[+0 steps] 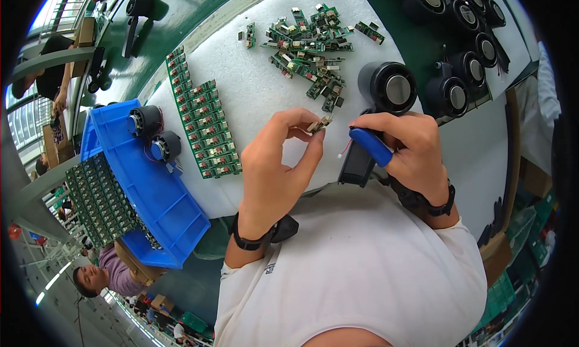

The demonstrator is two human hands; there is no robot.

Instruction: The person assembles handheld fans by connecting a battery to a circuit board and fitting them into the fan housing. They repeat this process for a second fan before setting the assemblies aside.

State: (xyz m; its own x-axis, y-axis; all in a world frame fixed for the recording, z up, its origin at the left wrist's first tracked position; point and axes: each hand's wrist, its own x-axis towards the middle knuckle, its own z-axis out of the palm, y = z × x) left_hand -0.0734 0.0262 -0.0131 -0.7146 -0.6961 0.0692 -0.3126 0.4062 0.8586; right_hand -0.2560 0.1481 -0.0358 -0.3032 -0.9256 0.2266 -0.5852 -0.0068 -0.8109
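Note:
My left hand (277,160) pinches a small green circuit board (319,125) between thumb and fingertips, held just above the white mat (253,99). My right hand (407,148) grips a blue-handled tool (371,146) and presses against a black round fan unit (386,90), whose thin red and white wires (345,149) hang near the tool tip. The board and the tool tip are a short gap apart.
A loose pile of small green boards (313,48) lies at the far middle. A panel of joined boards (202,124) lies left of my hands. A blue tray (145,184) holds two black fans and more boards. Several black fans (464,45) stand at far right. Other people sit at left.

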